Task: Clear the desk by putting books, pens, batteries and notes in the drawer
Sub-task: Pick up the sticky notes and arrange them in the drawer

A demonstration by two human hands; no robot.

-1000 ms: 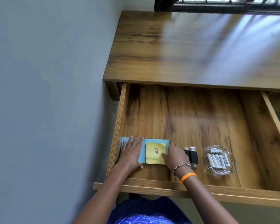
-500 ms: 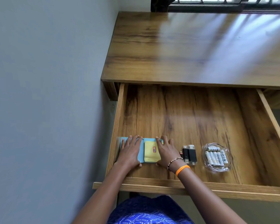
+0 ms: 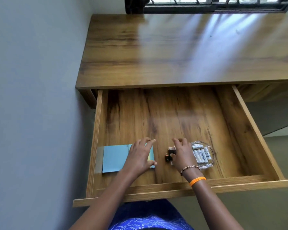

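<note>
Both hands have moved to the right since a moment ago: the right hand has left the yellow note and now sits over the little black things, and the left hand has slid across to lie flat and open on the right part of the blue book. Only a thin strip of the yellow note peeks out by the left hand's fingers. The right hand's fingers are curled down around the little black things, but I cannot tell if it is really gripping them or just touching. I also cannot tell what they are; they may be small gadgets. Just right of the right hand is a glass dish with white batteries in it, their long sides running away from the person. All of this lies in the near part of the open drawer, close to its front edge. The right hand is the nearer one to the black things and the dish. Beyond both hands the drawer floor is bare, so there is lots of room to push things back. The desk top above looks cleared, so the job seems nearly done, with maybe only tidying and shutting the drawer left.
</note>
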